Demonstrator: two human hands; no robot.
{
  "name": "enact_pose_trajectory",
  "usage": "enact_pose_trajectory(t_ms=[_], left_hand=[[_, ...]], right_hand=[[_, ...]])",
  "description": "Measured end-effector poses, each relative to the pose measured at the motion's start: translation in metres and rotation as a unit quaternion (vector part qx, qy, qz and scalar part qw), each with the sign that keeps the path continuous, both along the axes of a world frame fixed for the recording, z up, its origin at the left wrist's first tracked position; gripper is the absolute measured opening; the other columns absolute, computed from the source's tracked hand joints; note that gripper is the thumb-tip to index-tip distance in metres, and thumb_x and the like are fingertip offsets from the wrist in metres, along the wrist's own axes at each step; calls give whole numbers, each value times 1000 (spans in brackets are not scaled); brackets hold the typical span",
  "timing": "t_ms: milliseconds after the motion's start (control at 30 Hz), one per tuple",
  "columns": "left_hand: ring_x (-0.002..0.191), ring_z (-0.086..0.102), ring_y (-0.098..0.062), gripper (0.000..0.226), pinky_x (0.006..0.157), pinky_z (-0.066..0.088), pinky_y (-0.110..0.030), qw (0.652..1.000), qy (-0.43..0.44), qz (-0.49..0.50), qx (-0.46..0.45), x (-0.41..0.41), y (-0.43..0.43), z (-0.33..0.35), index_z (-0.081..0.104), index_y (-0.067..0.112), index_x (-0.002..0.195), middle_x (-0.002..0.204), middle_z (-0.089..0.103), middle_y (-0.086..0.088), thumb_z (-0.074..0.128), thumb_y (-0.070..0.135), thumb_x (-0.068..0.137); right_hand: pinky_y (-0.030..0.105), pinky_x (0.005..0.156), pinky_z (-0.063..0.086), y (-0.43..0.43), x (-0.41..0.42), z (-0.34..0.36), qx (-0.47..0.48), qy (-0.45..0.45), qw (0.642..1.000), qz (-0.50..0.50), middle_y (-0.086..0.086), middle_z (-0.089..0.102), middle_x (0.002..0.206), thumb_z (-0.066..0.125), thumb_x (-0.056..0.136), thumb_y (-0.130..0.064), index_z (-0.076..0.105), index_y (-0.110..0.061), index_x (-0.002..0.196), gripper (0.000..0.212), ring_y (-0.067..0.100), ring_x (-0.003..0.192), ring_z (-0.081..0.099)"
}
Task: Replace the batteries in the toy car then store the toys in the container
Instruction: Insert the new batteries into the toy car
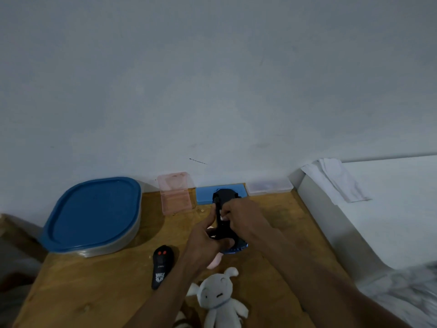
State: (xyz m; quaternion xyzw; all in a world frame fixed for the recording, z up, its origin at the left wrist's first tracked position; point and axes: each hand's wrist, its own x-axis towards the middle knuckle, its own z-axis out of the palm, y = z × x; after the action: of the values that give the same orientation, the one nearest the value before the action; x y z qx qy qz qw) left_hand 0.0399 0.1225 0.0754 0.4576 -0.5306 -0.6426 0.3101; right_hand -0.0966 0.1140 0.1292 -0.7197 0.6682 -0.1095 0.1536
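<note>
Wooden tabletop (94, 292), set against a pale wall.

- Toy car (223, 197): black underside turned up, blue body edge showing below, held above the middle of the tabletop by both hands.
- Left hand (208, 240): fingers curled round the near end of the car.
- Right hand (241, 214): fingertips bent and pinching at the car's underside, where something small and pale shows; what it is cannot be told.
- Container (94, 216): clear walls, blue lid on, at the left.
- Remote (162, 266): black, two red buttons, lying near the left forearm.
- Plush toy (220, 297): white, lying at the near edge between the forearms.
- Pink box (176, 197), blue box (203, 196), clear box (269, 188): in a row along the wall.
- Bed (390, 209) to the right, with a white cloth (335, 181) on it.
</note>
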Motion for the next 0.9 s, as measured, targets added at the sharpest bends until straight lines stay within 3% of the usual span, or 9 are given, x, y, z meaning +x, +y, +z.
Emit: enact_pose_trajectory(t_ms=[100, 167, 233, 333, 433, 533, 667, 767, 900], left_hand=[[97, 65, -9, 95, 75, 59, -23, 1000, 6, -3, 11, 11, 3, -7, 29, 34, 145, 107, 64, 9, 70, -16, 76], [92, 65, -9, 92, 67, 57, -19, 1000, 11, -1, 29, 20, 5, -12, 28, 38, 140, 103, 66, 7, 69, -16, 77], [99, 67, -17, 91, 72, 59, -23, 999, 4, 14, 39, 30, 4, -18, 30, 33, 146, 109, 69, 0, 71, -12, 77], [106, 65, -17, 90, 79, 58, -26, 999, -17, 38, 21, 45, -2, -28, 31, 30, 148, 117, 68, 0, 73, -7, 78], [111, 65, -18, 94, 93, 54, -45, 998, -34, 55, -3, 56, -13, -36, 31, 46, 142, 121, 69, 0, 77, -1, 75], [110, 65, -16, 88, 95, 53, -48, 997, -37, 66, -20, 55, -22, -41, 37, 59, 126, 119, 69, 2, 77, -1, 75], [111, 65, -15, 104, 92, 55, -47, 998, -25, 53, -24, 48, -32, -40, 27, 45, 146, 125, 66, 4, 86, 18, 64], [108, 65, -9, 110, 89, 57, -40, 998, -26, 46, -16, 42, -42, -42, 17, 39, 152, 130, 62, 5, 83, 5, 70], [99, 68, -4, 108, 77, 60, -29, 998, -21, 57, -14, 32, -57, -50, 19, 35, 152, 123, 66, 1, 79, -5, 72]], right_hand=[[30, 84, 53, -1, 5, -10, 15, -3, 1000, 14, 8, 72, 107, 59, 84, 0, 72, -13, 107, 30, 21, 93, 65], [23, 84, 51, 0, 8, -15, 7, -40, 999, -5, 5, 72, 110, 59, 87, -3, 74, -14, 106, 25, 17, 96, 64], [16, 82, 46, 3, 9, -18, -15, -104, 992, -65, 3, 72, 109, 59, 91, -6, 74, -11, 104, 21, 12, 95, 63], [18, 80, 46, 8, 6, -24, -52, -165, 974, -146, -2, 71, 100, 59, 90, -4, 74, -9, 103, 20, 10, 91, 62], [16, 79, 44, 10, 1, -39, -25, -156, 975, -155, 3, 72, 103, 61, 89, -6, 73, -10, 104, 19, 11, 94, 63], [17, 85, 45, 6, -5, -56, 8, -137, 978, -154, 5, 72, 109, 61, 89, -6, 72, -9, 106, 21, 12, 97, 64], [25, 92, 50, -3, -11, -73, 40, -139, 975, -168, 4, 70, 114, 62, 89, -6, 71, -9, 108, 21, 14, 102, 64], [29, 89, 52, -16, -17, -86, 61, -137, 972, -181, 4, 71, 111, 62, 90, -11, 71, -11, 106, 18, 14, 99, 64], [22, 67, 47, -37, -21, -100, 93, -109, 970, -198, 4, 71, 98, 60, 93, -20, 69, -13, 102, 14, 14, 84, 61]])
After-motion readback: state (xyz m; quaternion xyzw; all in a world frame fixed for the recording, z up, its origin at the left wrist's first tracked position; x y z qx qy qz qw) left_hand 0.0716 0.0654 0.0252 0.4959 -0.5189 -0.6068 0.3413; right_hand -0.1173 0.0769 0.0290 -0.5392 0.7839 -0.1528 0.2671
